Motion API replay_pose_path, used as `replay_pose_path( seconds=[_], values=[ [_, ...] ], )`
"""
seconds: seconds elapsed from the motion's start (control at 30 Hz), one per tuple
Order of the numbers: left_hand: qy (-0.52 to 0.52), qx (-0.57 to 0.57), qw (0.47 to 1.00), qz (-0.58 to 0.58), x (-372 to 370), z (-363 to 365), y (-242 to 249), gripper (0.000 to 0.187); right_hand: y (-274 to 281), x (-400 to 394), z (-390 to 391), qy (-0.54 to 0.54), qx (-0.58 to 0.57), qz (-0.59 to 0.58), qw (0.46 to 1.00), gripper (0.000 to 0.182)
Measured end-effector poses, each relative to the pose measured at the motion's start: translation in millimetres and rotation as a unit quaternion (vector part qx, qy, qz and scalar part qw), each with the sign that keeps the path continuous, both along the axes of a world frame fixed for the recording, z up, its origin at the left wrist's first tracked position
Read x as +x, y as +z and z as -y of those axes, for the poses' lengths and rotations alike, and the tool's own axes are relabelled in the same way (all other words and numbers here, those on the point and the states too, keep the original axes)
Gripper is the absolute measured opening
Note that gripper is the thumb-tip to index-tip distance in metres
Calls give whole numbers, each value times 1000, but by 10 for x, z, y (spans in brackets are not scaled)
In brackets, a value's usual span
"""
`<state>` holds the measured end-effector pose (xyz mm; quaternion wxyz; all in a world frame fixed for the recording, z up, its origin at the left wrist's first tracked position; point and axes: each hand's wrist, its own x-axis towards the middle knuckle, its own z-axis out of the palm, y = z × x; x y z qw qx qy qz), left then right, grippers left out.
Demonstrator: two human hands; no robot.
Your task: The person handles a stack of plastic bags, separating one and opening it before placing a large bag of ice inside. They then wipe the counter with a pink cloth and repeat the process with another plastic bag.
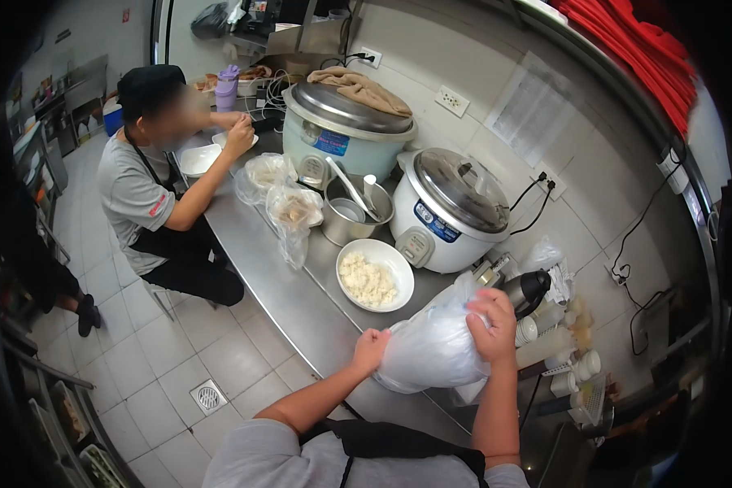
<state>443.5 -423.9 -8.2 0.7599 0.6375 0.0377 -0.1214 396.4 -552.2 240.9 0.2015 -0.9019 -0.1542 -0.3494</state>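
Observation:
A large bundle of whitish, see-through plastic bags (435,346) rests at the near end of the steel counter. My left hand (372,350) is closed on its left side. My right hand (494,324) has its fingers curled over the bundle's upper right side. Just beyond the bundle, a white bowl (408,285) holds white rice (366,279). Behind the bowl stands a steel pot (337,232) with white-handled utensils in it. Knotted clear bags (294,207) with brownish contents lie to the pot's left.
Two big rice cookers, one white (435,232) and one pale green (289,146), line the wall. A seated person (142,191) with white bowls is at the counter's far left. A dark-topped jug (529,289) and stacked cups (586,366) are to my right.

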Motion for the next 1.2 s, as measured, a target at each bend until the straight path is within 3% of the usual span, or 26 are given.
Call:
replay_pose_path(
  seconds=[0.07, 0.2, 0.27, 0.3, 0.4, 0.6, 0.8, 0.9, 1.0, 1.1, 1.2],
  values=[
    [4, -4, 1000, 20, -68, -2, 37, 26, 205, -138, -274, -144, -10, 8, 989, 24],
    [6, -9, 1000, 12, -85, -21, 134, 29, 221, -96, -456, -201, -18, 4, 979, 29],
    [-70, 8, 994, -83, 4, -100, 244, 27, 7, 15, -449, -268, -58, -21, 961, 27],
    [-107, 15, 985, -131, 88, -151, 309, 26, -29, 28, -392, -252, -60, 6, 966, 22],
    [-250, -126, 937, -207, 345, -279, 358, 26, -43, 35, -340, -221, -57, 19, 973, 18],
    [-153, -260, 895, -329, 618, -52, 47, 29, -78, 0, -194, -123, -16, 46, 991, 17],
    [-101, -160, 960, -204, 310, -6, -21, 29, -32, -49, -43, 24, 10, 30, 999, 18],
    [-76, -170, 967, -172, 223, 10, -132, 30, -83, -12, 60, 83, 27, 18, 996, 22],
    [-25, -121, 984, -132, 157, 58, -170, 31, 60, -90, -58, -42, -8, 40, 998, 28],
    [10, -112, 987, -113, 121, 137, -275, 30, 291, -157, -403, -161, 66, 68, 982, 32],
    [14, -103, 989, -108, 115, 151, -308, 30, 76, -28, -429, -231, -41, -24, 972, 27]
  ],
)
